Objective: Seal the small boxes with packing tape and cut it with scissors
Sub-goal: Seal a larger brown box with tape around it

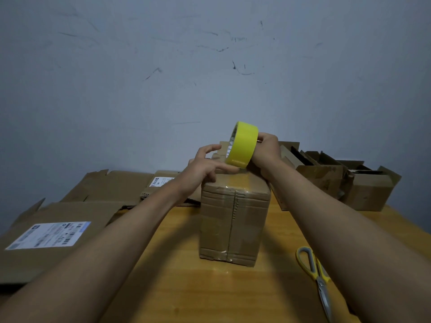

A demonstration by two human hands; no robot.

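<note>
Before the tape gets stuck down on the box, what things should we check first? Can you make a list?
1. Tape roll gripped by the right hand: ok.
2. Left hand at the tape's lower edge: ok.
3. Loose tape end found: cannot tell.
4. Box standing steady on the table: ok.
5. Box top flaps closed: ok.
6. Scissors lying within reach beside the right arm: ok.

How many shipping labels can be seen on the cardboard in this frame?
2. One large white shipping label lies on the flattened brown cardboard sheet at near left; a smaller white label sits on cardboard farther back, partly hidden by the left hand. Others may be hidden.
</note>
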